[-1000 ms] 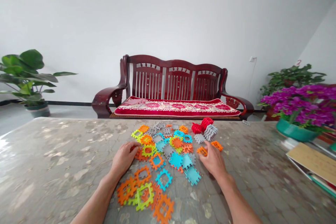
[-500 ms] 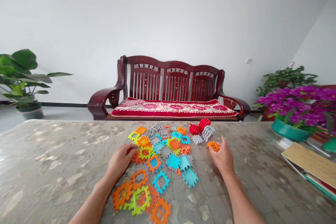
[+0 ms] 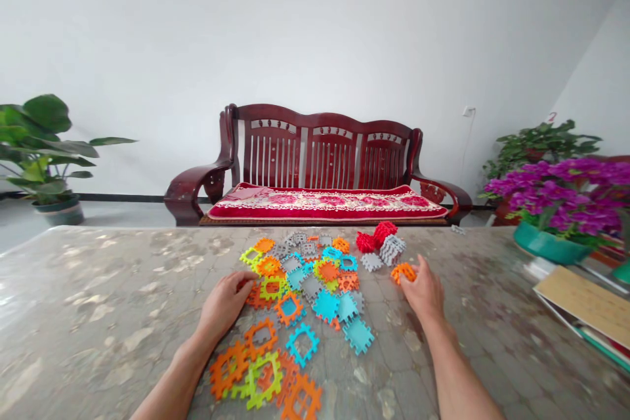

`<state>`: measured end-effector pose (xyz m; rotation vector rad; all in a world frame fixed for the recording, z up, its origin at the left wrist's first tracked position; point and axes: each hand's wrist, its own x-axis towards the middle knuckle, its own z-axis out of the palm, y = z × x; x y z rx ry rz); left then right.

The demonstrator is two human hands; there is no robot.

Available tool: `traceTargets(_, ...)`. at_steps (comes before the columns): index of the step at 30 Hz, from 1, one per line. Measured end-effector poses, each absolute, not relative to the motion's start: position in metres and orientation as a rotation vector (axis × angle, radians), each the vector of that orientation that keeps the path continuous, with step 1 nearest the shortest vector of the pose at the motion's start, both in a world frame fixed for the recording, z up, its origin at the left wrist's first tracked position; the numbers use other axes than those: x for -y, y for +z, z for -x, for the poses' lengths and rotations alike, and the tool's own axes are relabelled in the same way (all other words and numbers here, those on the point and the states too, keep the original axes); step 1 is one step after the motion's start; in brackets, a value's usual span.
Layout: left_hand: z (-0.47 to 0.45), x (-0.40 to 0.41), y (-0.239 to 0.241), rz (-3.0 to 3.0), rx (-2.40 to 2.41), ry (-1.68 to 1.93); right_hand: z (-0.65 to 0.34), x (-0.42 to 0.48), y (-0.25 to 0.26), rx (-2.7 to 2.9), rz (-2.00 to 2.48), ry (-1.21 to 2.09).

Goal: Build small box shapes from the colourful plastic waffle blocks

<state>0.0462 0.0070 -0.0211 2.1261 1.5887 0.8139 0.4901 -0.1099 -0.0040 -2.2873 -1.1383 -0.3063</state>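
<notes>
My right hand [image 3: 424, 292] pinches orange interlocking tiles [image 3: 402, 272] at the right of the table; one finger points up. Just behind them are a stack of grey tiles [image 3: 392, 249], a flat grey tile [image 3: 371, 262] and red tiles [image 3: 385, 232]. My left hand [image 3: 227, 300] rests at the left edge of the loose pile, thumb and fingers apart, its fingertips beside an orange-red tile [image 3: 258, 297]. The pile holds several notched tiles, among them a blue tile [image 3: 325, 305], a blue frame [image 3: 302, 344], a lime frame [image 3: 264, 379] and an orange window tile [image 3: 302, 399].
The patterned table [image 3: 123, 315] spans the foreground. At the right stand purple flowers in a teal pot [image 3: 550, 243], with papers [image 3: 585, 302] in front. A wooden bench [image 3: 325, 151] lies beyond the table, and a potted plant [image 3: 49, 164] is at the left.
My right hand has shifted slightly right, and the orange tiles in its fingers have turned a little. The left hand has stayed in place. The view has moved slightly.
</notes>
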Motion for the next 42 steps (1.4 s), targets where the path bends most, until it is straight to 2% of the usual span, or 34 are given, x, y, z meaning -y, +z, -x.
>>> traceTargets(7, -0.046, -0.007, -0.020, -2.109, -1.595, 0.823, -0.486, 0.115, -0.001, 1.204, 2.372, -0.366)
traceTargets(11, -0.047, -0.006, -0.019, -2.102, -1.598, 0.830, -0.473, 0.114, -0.001, 1.272, 2.108, -0.398)
traceTargets(16, -0.047, -0.005, -0.018, -2.105, -1.587, 0.832, -0.439, 0.109, -0.005, 1.486, 1.723, 0.022)
traceTargets(19, -0.048, -0.004, -0.016, -2.112, -1.586, 0.817, -0.421, 0.112, 0.001, 1.599, 1.713, 0.245)
traceTargets(22, -0.049, -0.003, -0.012, -2.107, -1.595, 0.807, -0.406, 0.120, 0.012, 1.724, 1.756, 0.324)
traceTargets(29, -0.049, -0.002, -0.013, -2.089, -1.587, 0.822, -0.361, 0.132, 0.015, 1.944, 1.846, 0.215)
traceTargets(35, -0.049, -0.004, -0.016, -2.080, -1.599, 0.832, -0.340, 0.129, 0.009, 1.979, 1.798, 0.044)
traceTargets(42, -0.050, -0.002, -0.015, -2.098, -1.608, 0.842, -0.336, 0.127, 0.011, 1.950, 1.767, 0.016)
